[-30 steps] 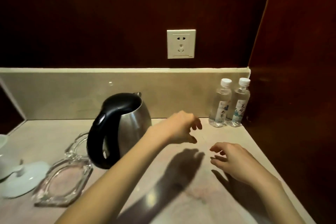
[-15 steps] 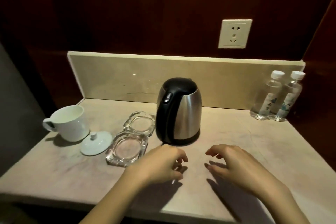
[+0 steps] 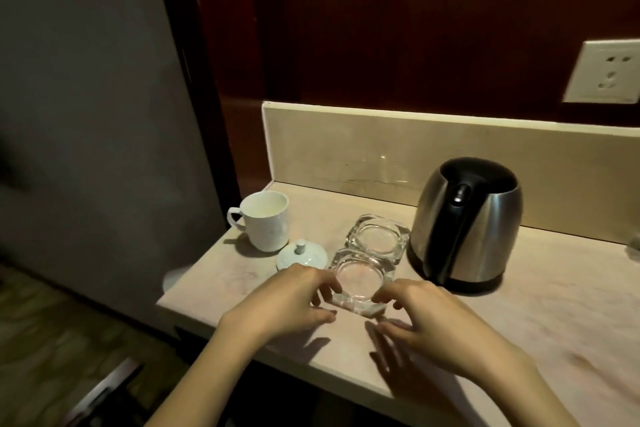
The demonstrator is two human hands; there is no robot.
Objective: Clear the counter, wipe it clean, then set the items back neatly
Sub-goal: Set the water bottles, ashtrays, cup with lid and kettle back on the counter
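i've got both hands down at the near glass ashtray (image 3: 360,279), sitting at about six o'clock from the second ashtray (image 3: 377,239), the two touching edge to edge. my left hand (image 3: 287,302) has its fingers curled at the ashtray's nine o'clock side, my right hand (image 3: 429,319) curls in from three o'clock. fingertips look to be on the rim, but i can't tell whether either grip has actually closed on the glass or is only touching it.

the surface (image 3: 554,305) is not yet cleared: white cup (image 3: 265,225) at ten o'clock of the ashtrays, its lid (image 3: 301,255) lying beside it, kettle (image 3: 467,222) at two o'clock.

my read: this is the clearing stage, ashtray first. to do it well i'd set thumbs and fingers on opposite thick edges, not the slick top face. lift straight up a little before carrying, so it doesn't scrape or knock its twin behind. it looks heavy and slippery, so i'd keep it level and go slow. mind the lid just at the left hand's knuckles.
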